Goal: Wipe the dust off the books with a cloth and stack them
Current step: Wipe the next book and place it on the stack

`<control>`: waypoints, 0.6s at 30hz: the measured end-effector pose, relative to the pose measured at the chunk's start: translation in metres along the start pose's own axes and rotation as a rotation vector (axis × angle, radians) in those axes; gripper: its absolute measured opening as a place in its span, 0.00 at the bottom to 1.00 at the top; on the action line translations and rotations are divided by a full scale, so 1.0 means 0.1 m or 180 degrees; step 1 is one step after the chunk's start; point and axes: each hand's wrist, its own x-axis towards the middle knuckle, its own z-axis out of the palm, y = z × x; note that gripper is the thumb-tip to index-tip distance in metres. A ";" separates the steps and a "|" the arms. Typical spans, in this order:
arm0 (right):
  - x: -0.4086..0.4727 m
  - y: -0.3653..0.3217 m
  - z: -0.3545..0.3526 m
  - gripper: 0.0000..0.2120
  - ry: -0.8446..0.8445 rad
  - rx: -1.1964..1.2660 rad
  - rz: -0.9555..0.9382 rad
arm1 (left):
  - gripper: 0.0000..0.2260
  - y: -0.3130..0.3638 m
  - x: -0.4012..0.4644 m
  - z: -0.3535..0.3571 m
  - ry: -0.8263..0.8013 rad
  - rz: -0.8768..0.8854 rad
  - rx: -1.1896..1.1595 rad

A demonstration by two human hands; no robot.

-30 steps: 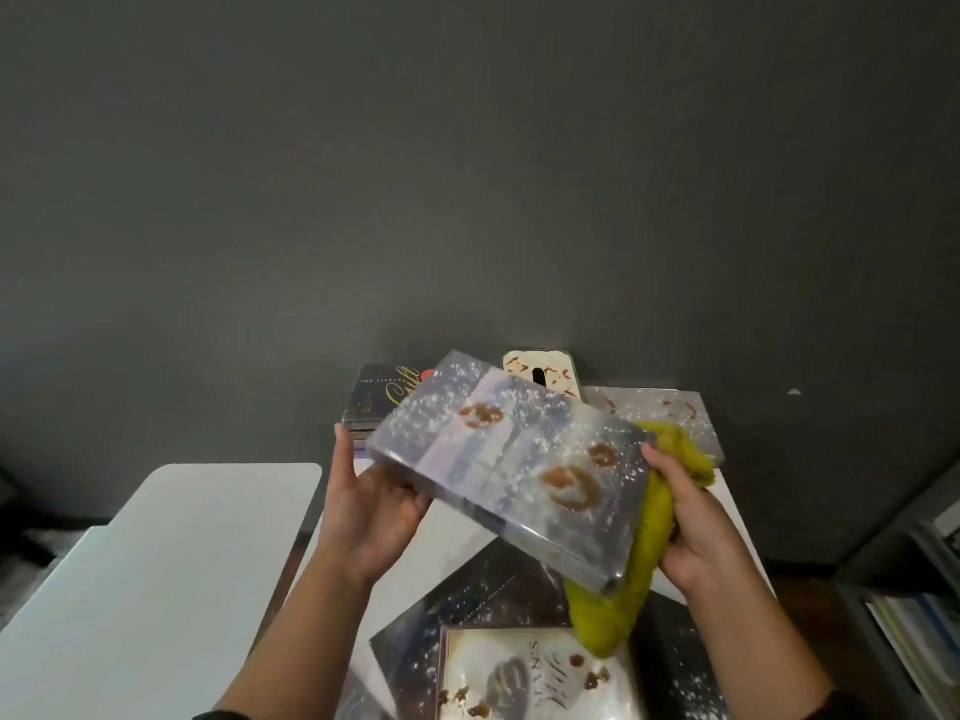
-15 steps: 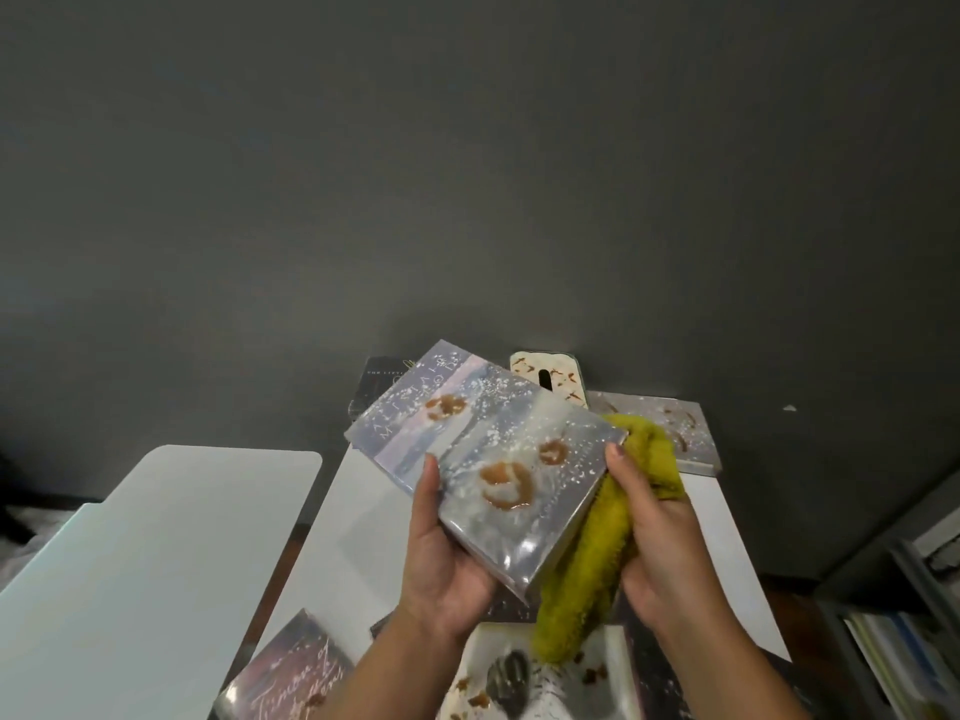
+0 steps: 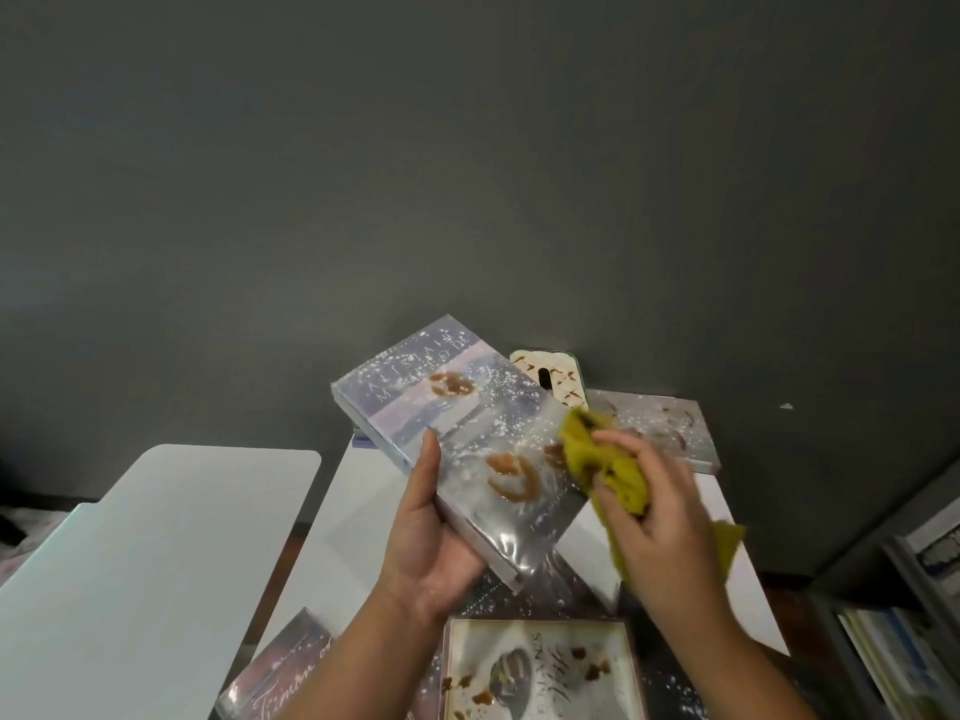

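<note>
1. White surface (image 3: 363, 511) carries the rest of the job: dusty books near me, one with a pale cover (image 3: 540, 667) at the bottom edge, one with script lettering (image 3: 280, 672) near-left, another (image 3: 670, 423) at the far right by the wall. None wiped yet by the look of them.
2. Book in hand (image 3: 467, 439) is held above the surface, cover up and tilted toward me. Long axis runs far-left to near-right. White specks and brown smears all over the cover.
3. My left hand (image 3: 431, 543) grips its near-left long edge, thumb on the cover, fingers underneath.
4. Yellow cloth (image 3: 608, 465) is bunched in my right hand (image 3: 654, 506), fingers curled around it, pressed on the book's right side just beside the brown smear.
5. Next move, my guess: drag the cloth along that long axis, right end toward the far-left corner. Right hand does the wiping, left only braces.
6. Risk: pushing hard may pivot the book out of the one-edge grip.
</note>
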 end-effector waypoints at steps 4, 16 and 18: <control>-0.24 -0.15 0.29 0.25 -0.0115 -0.0714 -0.0573 | 0.44 -0.01 0.00 0.02 0.0143 0.0026 -0.0057; 0.07 0.05 0.25 0.25 -0.0018 -0.0948 -0.0295 | 0.46 -0.03 -0.04 -0.06 0.0182 0.0013 -0.0030; -0.15 -0.14 0.34 0.30 -0.0241 -0.0890 -0.0591 | 0.45 -0.01 -0.04 -0.05 0.0227 0.0027 -0.0055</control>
